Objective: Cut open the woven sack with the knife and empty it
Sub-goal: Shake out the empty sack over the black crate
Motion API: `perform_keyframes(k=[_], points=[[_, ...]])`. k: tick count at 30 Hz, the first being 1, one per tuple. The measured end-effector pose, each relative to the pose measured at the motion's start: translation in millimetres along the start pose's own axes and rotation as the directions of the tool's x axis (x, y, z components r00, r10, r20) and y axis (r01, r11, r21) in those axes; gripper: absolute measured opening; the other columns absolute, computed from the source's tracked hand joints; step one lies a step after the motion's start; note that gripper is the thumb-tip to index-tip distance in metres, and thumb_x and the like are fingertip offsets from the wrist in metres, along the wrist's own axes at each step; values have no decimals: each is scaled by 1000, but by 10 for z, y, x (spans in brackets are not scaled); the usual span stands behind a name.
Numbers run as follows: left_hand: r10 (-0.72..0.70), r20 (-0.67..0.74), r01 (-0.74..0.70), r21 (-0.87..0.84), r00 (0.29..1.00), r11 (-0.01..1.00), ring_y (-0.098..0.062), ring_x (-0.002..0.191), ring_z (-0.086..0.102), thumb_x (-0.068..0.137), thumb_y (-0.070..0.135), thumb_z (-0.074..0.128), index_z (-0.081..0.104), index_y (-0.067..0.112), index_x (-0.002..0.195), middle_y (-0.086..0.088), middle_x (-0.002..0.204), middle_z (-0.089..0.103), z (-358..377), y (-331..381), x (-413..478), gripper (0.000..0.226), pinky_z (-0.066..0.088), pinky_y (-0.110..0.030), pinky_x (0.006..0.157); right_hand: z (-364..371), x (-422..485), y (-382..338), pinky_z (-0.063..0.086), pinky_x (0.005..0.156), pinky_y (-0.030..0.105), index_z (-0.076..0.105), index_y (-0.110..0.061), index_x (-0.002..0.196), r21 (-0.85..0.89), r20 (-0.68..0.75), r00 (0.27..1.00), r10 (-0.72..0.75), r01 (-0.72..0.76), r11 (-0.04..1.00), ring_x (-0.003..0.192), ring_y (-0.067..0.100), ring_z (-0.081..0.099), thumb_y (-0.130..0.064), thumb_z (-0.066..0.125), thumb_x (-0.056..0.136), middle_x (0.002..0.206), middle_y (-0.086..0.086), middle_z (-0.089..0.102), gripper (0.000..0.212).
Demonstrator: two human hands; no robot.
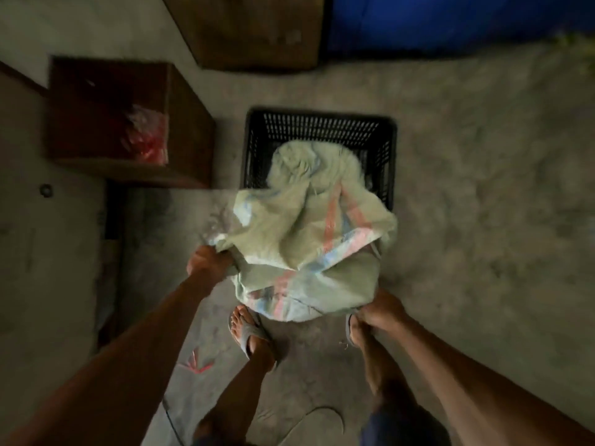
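Over the crate [322, 128], blurred sack [289, 233]

- The woven sack [309, 239] hides from you the floor of the black crate [322, 122].
- Your left hand [209, 263] is motion-blurred; its fingers run together.
- Your right hand [381, 312] hides part of your right foot [354, 333].
- The top edge cuts off the brown box [257, 30].

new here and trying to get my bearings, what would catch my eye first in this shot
A pale striped sack fills the middle, its far end slumped into a black crate on the floor. The left hand and right hand grip its near corners.
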State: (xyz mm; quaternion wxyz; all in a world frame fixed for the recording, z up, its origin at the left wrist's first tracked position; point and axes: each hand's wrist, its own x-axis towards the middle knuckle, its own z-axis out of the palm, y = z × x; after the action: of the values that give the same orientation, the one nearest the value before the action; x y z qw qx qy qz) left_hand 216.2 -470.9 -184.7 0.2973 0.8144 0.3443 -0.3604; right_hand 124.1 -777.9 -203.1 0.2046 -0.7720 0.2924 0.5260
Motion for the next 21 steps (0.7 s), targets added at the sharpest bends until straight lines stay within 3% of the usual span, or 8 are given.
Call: perform_keyframes(k=[1,2,5,9,12,14,18,21], points=[[6,7,-6,49,1000,999,-38,109,68,90,28,64,70,-1,117,-23,117,71,-165,135,-243,40,54,-39,90,-120,-235,56,43,92,14,51,-11,141,-86,18,1000,-26,27,996,129,25,54,-26,59,96,144,8,54,48],[34,14,-35,62,999,998,-36,113,66,94,25,61,69,0,121,-22,121,69,-327,229,-433,37,53,-38,91,-232,-452,101,45,96,22,55,-13,137,-78,1,999,-36,36,996,127,26,57,-30,61,92,143,9,56,49],[104,-64,-102,42,993,994,-36,117,64,95,25,62,68,1,124,-23,125,68,-891,539,-1007,39,52,-39,95,-717,-1318,23,54,90,30,66,-9,120,-126,-51,995,-86,79,989,112,28,66,-26,61,86,125,13,68,39],[200,-108,-203,-18,974,979,-37,115,66,95,22,64,66,-2,125,-23,122,68,-1573,972,-1634,39,53,-41,97,-1395,-2241,-186,53,71,29,70,0,112,-54,-69,990,-121,118,992,94,24,69,-15,66,86,112,13,73,30],[333,-127,-341,-48,934,939,-32,105,66,93,16,66,65,-4,123,-21,116,68,-2027,1406,-1964,35,52,-37,90,-1951,-2719,-349,35,48,23,71,-4,96,-15,-124,983,-139,138,990,61,20,51,-9,61,86,88,13,67,14],[354,-175,-367,-46,919,929,-29,97,67,89,20,70,69,-2,111,-18,107,69,-2259,1652,-2164,31,53,-34,82,-2267,-2943,-383,30,45,21,71,-8,93,39,-179,976,-128,137,990,53,16,39,-11,58,87,84,10,60,15],[384,-227,-399,-22,895,917,-40,108,67,89,21,68,66,-6,119,-25,117,68,-2535,1989,-2530,41,57,-44,90,-2816,-3264,-348,24,44,23,62,-7,86,92,-245,958,-149,176,980,48,16,29,-14,53,94,61,6,39,15],[389,-234,-408,-35,891,912,-39,102,69,85,18,76,67,-11,115,-27,110,70,-2604,2164,-2738,43,57,-45,84,-3167,-3484,-273,20,44,21,51,-12,81,173,-318,940,-122,184,968,48,14,23,-16,49,98,61,4,32,18]])
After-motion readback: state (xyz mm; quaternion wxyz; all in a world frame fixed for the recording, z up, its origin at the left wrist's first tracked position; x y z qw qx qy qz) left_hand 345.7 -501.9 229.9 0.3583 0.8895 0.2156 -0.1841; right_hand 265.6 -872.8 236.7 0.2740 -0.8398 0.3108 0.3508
